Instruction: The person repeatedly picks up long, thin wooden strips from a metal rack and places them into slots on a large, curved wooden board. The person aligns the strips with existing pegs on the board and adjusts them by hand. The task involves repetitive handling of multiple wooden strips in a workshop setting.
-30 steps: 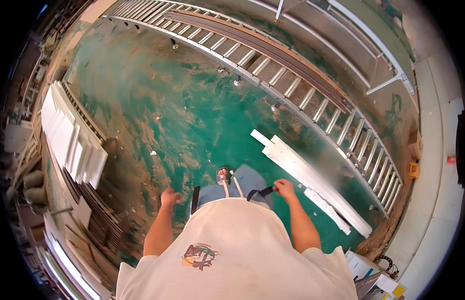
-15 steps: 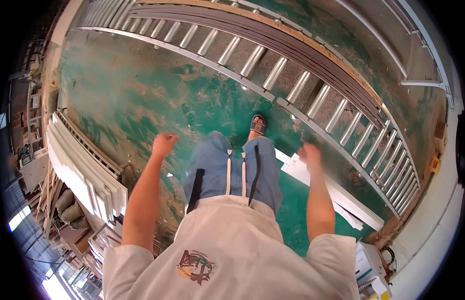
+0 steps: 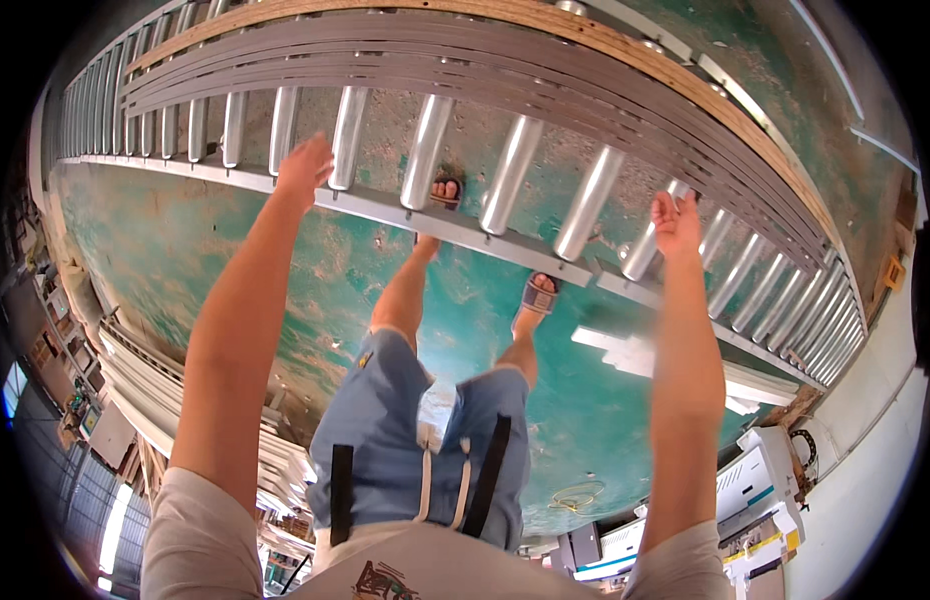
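1. Neither hand grasps anything: the left hand [image 3: 305, 165] and the right hand [image 3: 675, 220] both reach forward with loosely spread, released fingers.
2. Both hands hover at the near side rail [image 3: 385, 207] of a long roller conveyor [image 3: 505, 170], a grey metal strip that runs from the upper left down toward the right edge of the view.
3. Left fingertips sit over the rail beside 1 of the shiny steel rollers [image 3: 425, 150]; whether they touch the metal cannot be told.
4. Right fingertips lie just at the rail's edge near another roller, again too close to call as touching or apart.
5. On top of the rollers lies a stack of long grey strips [image 3: 405, 60], stretching along the conveyor, with a tan wooden board [image 3: 625, 45] along its far edge.
6. Below the rail, the person's 2 feet in sandals [image 3: 537, 295] stand on the green floor [image 3: 165, 240]; 1 foot reaches under the rollers.
7. Blue shorts [image 3: 395, 440] with dark straps and a light shirt fill the lower middle.
8. White flat panels [image 3: 675, 360] lie on the floor to the right, near the conveyor.
9. More pale panels [image 3: 175, 385] are stacked at the left side.
10. White machines [image 3: 760, 485] stand at the lower right.
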The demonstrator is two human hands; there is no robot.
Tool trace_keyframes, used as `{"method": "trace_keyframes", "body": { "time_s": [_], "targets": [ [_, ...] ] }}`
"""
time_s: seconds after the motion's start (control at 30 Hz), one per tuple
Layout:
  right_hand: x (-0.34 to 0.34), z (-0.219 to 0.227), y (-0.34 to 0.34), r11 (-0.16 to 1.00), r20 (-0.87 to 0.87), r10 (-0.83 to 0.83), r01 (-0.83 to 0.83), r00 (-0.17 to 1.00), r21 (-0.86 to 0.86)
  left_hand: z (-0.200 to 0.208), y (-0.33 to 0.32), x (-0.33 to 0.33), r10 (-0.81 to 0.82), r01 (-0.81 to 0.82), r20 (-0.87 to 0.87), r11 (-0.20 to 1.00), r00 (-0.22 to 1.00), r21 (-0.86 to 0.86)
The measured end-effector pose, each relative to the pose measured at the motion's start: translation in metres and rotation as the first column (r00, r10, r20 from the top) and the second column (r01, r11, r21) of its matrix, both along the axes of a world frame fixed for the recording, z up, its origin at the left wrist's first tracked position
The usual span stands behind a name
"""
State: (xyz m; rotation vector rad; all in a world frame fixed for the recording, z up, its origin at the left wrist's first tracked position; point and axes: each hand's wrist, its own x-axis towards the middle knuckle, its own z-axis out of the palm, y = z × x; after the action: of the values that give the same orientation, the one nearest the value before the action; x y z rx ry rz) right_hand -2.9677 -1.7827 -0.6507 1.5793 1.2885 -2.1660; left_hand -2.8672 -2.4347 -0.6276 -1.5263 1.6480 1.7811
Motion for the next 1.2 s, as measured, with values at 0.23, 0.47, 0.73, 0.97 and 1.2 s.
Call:
{"method": "trace_keyframes", "body": {
  "time_s": [0.23, 0.47, 0.73, 0.97, 1.2],
  "targets": [
    [-0.04, -0.055, 0.01, 0.989, -0.01, -0.13, 0.129, 0.991, -0.07, -0.094, -0.018, -0.109, 0.32, -0.321, 0.092, 0.947, 0.943, 0.0],
    [-0.022, -0.023, 0.007, 0.991, -0.084, -0.121, 0.115, 0.989, -0.071, -0.086, -0.039, -0.117, 0.432, -0.412, -0.026, 0.876, 0.901, 0.252],
    [0.052, 0.211, 0.03, 0.987, -0.282, -0.145, 0.117, 0.948, -0.114, 0.151, -0.006, -0.066, 0.352, -0.32, -0.126, 0.921, 0.927, 0.224],
    [0.169, 0.49, 0.109, 0.944, -0.577, -0.291, 0.328, 0.764, -0.041, 0.431, 0.083, -0.068, 0.139, 0.018, -0.373, 0.921, 0.917, 0.388],
    [0.37, 0.681, 0.138, 0.938, -0.88, -0.092, 0.338, 0.466, 0.081, 0.58, 0.17, -0.008, 0.058, 0.447, -0.692, 0.723, 0.72, 0.526]
  ]
}}
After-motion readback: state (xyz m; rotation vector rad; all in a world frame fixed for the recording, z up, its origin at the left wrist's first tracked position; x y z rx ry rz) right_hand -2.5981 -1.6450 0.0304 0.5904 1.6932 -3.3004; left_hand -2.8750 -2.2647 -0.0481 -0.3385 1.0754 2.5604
